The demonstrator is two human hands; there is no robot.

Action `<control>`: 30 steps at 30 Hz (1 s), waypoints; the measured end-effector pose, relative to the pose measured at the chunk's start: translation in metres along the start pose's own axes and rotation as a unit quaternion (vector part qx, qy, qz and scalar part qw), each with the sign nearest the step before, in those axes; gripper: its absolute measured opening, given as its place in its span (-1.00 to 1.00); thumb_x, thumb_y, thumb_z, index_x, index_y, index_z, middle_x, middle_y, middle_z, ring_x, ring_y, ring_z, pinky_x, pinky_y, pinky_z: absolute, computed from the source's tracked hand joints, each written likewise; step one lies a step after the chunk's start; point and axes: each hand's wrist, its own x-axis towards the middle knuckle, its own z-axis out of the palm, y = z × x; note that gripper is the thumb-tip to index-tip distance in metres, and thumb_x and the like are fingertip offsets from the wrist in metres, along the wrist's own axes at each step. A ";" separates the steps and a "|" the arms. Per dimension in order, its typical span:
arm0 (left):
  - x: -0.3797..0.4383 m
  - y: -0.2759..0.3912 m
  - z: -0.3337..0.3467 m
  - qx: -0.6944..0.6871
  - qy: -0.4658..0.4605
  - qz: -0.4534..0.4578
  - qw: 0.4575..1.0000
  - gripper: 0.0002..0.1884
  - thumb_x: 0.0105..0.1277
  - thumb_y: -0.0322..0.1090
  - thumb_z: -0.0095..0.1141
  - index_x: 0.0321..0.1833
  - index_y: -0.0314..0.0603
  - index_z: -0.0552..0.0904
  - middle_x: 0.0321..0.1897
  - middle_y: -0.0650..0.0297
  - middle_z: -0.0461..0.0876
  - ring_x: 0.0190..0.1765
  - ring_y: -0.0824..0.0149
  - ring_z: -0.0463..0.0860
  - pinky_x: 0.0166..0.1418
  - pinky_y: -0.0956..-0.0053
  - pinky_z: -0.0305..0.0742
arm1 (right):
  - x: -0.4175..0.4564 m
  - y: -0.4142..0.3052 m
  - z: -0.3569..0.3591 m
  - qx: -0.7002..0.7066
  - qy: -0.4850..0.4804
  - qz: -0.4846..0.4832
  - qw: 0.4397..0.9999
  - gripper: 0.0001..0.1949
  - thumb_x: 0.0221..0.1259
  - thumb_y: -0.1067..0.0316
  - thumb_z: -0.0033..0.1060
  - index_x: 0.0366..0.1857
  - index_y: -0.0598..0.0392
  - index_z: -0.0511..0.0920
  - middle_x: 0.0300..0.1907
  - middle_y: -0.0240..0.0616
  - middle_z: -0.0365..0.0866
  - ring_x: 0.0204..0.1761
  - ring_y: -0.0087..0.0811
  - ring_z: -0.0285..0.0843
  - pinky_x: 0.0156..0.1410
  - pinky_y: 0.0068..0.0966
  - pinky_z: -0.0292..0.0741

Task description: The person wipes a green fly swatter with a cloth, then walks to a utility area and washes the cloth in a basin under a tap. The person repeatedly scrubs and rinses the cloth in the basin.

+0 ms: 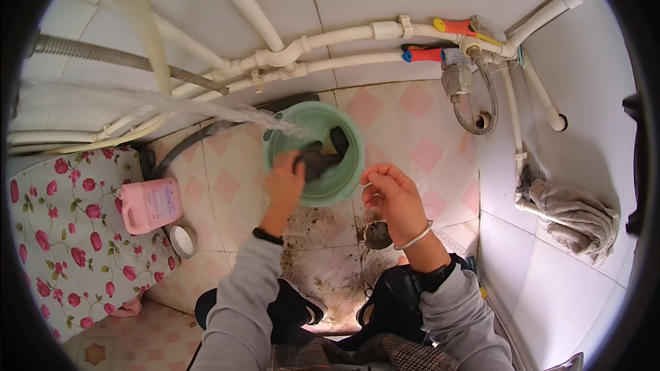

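A round green plastic basin (356, 165) stands on the tiled floor. Dark wet cloth (322, 165) lies in it, perhaps a sock or other small garment. From the left, a stream of water (242, 113) arcs into the basin. My left hand (283, 178), blurred by motion, reaches over the basin's left rim and meets the cloth's edge; whether its fingers grip is unclear. Just outside the right rim, my right hand (389, 193) is raised with loosely curled fingers and nothing visible in them. A light bangle circles that wrist.
A pink detergent jug (150, 205) and a small bowl of white powder (182, 241) are at left, beside a flower-patterned cover (77, 247). White pipes (340, 36) line the wall, with brushes (423, 55) resting on them. A grey rag (575, 216) hangs right. A floor drain (378, 234) lies below my right hand.
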 end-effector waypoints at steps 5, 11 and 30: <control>0.011 0.009 -0.016 -0.023 0.081 0.045 0.995 -0.70 0.26 -0.39 0.09 0.05 -0.25 0.52 -0.09 -0.02 0.51 -0.07 -0.07 0.56 -0.10 0.13 0.51 | 0.002 -0.008 -0.003 0.011 0.019 -0.038 0.999 -0.90 0.34 0.32 0.07 -0.23 0.08 0.53 -0.28 -0.39 0.56 -0.35 -0.56 0.49 -0.21 -0.58 0.42; -0.040 -0.058 0.069 0.172 -0.240 -0.016 0.955 -0.72 0.28 -0.44 0.07 0.06 -0.23 0.53 -0.08 0.07 0.54 -0.02 0.03 0.56 -0.03 0.18 0.52 | 0.014 0.002 0.010 -0.018 0.000 -0.016 1.000 -0.88 0.34 0.31 0.07 -0.20 0.09 0.54 -0.31 -0.41 0.55 -0.36 -0.56 0.48 -0.22 -0.58 0.42; -0.053 0.031 -0.067 -0.717 -0.001 -0.448 0.534 -0.60 0.42 -0.04 -0.02 0.16 -0.12 0.51 0.04 0.18 0.56 0.20 0.19 0.49 0.31 0.01 0.37 | 0.069 0.077 -0.005 -0.291 -0.166 -0.066 0.940 -0.34 -0.03 0.43 0.33 0.27 0.00 0.31 0.20 -0.02 0.36 0.16 -0.02 0.47 0.17 -0.27 0.48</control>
